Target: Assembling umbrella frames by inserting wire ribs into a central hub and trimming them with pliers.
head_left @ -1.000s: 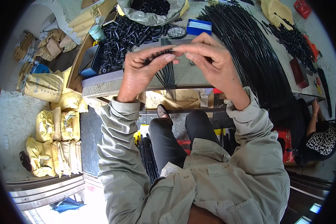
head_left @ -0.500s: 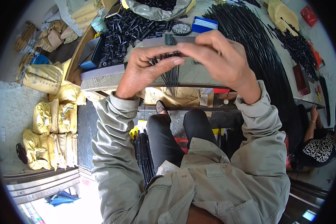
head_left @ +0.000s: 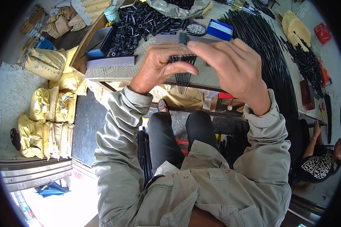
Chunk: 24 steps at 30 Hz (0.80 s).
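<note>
A pale table [head_left: 206, 77] with a textured top is seen in front of the person, its front edge bent by the lens. On it, small black tubular parts [head_left: 134, 26] are heaped at the left, and a large bundle of long black rods [head_left: 257, 49] is laid at the right. Between them a blue box [head_left: 218, 34] is placed. At the left of the room, yellow sacks [head_left: 41, 123] are stacked by a whitish wall [head_left: 11, 90], beside a dark floor [head_left: 88, 126]. A co-worker [head_left: 318, 164] is seen at the far right.

A small bunch of thin dark rods [head_left: 183, 78] is held above the front edge of the table. Its long axis is pointed away from the person: one end is directed over the table, the other toward the knees. By the left hand [head_left: 155, 66], the row of black fittings [head_left: 182, 58] on these rods is clamped between thumb and fingers. The right hand [head_left: 235, 70] is brought close, its fingertip at the left fingers; whether anything is gripped by it cannot be told.
</note>
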{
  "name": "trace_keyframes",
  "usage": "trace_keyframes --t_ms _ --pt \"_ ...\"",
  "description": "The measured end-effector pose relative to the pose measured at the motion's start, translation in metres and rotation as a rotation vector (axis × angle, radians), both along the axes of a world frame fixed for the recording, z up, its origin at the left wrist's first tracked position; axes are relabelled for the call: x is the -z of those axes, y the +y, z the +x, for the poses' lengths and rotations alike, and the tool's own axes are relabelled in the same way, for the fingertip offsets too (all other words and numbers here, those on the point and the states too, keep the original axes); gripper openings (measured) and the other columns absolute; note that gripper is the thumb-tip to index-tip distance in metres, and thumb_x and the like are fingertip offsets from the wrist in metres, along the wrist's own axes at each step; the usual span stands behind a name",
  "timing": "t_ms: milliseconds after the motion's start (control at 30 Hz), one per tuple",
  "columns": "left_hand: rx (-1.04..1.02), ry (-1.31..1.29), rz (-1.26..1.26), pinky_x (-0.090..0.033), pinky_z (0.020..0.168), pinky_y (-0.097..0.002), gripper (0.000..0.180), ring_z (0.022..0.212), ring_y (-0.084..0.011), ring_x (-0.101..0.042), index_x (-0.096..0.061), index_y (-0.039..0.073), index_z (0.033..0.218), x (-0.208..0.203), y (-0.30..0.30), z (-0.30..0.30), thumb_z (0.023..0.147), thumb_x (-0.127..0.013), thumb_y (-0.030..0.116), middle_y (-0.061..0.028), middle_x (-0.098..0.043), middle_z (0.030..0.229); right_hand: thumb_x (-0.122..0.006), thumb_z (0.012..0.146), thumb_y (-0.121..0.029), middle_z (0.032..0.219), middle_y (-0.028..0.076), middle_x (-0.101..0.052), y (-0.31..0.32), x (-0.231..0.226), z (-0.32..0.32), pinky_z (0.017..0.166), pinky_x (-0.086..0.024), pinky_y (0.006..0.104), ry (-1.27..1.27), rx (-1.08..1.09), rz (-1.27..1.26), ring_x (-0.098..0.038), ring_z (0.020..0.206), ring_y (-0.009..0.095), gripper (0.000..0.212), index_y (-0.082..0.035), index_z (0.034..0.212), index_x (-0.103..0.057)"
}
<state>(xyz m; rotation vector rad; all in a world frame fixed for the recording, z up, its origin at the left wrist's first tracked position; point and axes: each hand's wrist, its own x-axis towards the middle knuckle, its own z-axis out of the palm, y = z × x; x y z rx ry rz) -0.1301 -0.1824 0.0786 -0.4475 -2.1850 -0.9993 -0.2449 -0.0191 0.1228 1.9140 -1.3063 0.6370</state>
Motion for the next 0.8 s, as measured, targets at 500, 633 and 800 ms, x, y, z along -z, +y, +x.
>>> trace_keyframes --t_ms 500,633,800 --pt "-0.322 0.034 -0.302 -0.047 0.078 -0.0381 0.049 0.088 -0.0236 -0.062 -0.064 0.007 0.092 0.031 -0.005 -0.007 0.063 -0.066 0.047 -0.0080 -0.064 0.089 -0.065 0.074 -0.016 0.079 0.002 -0.050 -0.015 -0.003 0.011 0.054 -0.045 0.0278 -0.232 -0.037 0.149 -0.055 0.061 0.017 0.019 -0.009 0.090 -0.059" --pt "-0.300 -0.259 -0.510 -0.030 0.100 -0.0448 0.063 0.112 -0.0249 -0.050 -0.058 0.013 0.109 0.082 -0.002 -0.018 0.060 -0.066 0.052 -0.0062 -0.058 0.112 -0.066 0.071 -0.018 0.078 0.002 -0.053 -0.006 -0.014 0.004 0.054 -0.044 0.0287 -0.006 -0.020 0.346 -0.055 0.063 0.017 0.018 -0.009 0.086 -0.060" --pt "-0.565 -0.171 -0.823 -0.011 0.109 -0.0446 0.073 0.125 -0.0206 -0.036 -0.049 0.019 0.122 0.138 0.008 -0.024 0.058 -0.068 0.051 -0.0026 -0.047 0.128 -0.065 0.069 -0.016 0.081 0.001 -0.058 0.050 -0.023 0.016 0.053 -0.042 0.0282 -0.081 -0.107 0.544 -0.057 0.065 0.016 0.014 -0.010 0.082 -0.062"
